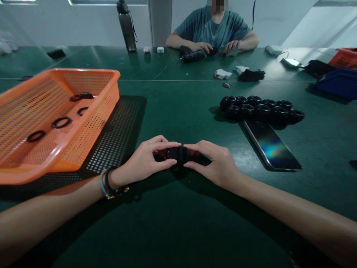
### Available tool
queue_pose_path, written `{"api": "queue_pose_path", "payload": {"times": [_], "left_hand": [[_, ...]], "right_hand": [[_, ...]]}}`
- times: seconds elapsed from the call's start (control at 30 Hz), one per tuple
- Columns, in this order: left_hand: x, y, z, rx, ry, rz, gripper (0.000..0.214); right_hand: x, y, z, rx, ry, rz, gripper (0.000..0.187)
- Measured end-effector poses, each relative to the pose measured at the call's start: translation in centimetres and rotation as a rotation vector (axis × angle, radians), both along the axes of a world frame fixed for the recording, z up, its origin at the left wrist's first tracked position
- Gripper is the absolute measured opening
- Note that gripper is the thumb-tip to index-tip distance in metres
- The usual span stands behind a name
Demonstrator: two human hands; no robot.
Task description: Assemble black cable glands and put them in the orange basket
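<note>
Between my two hands, just above the green table (167,223), is a black ribbed plastic fitting (178,153) that looks like a cable gland. My left hand (156,156) pinches its left end between thumb and fingers; bracelets circle that wrist. On the other end, the thumb and fingers of my right hand (208,160) close around the same piece. Several similar black round parts (262,109) stand grouped in rows to the right, beyond my right hand. Black rings (61,122) lie inside the orange basket (111,96) on my left.
A smartphone (272,145) lies in front of the grouped parts. Across the table sits a person (214,29) with hands by a power drill (192,56). A bottle (127,28) stands at the back, and a blue bin (337,82) is at the far right.
</note>
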State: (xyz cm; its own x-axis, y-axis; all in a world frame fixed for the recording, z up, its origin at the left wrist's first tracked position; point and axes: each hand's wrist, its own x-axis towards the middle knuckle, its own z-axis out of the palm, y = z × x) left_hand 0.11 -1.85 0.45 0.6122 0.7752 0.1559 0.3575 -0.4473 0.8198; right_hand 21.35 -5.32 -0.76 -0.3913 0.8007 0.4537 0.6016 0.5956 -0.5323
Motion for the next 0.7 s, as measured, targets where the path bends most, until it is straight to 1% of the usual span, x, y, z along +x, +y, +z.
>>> {"api": "queue_pose_path", "payload": {"times": [0.07, 0.23, 0.7], "left_hand": [[0.02, 0.04, -0.09, -0.002, -0.008, -0.001, 0.033], [-0.07, 0.14, -0.18, 0.012, -0.01, -0.021, 0.035], [-0.15, 0.11, -0.03, 0.035, 0.021, -0.02, 0.035]], "right_hand": [[-0.06, -0.01, 0.0, 0.004, 0.011, -0.013, 0.028], [-0.13, -0.06, 0.15, -0.02, 0.006, -0.011, 0.02], [-0.06, 0.0, 0.07, -0.034, 0.008, -0.001, 0.018]]}}
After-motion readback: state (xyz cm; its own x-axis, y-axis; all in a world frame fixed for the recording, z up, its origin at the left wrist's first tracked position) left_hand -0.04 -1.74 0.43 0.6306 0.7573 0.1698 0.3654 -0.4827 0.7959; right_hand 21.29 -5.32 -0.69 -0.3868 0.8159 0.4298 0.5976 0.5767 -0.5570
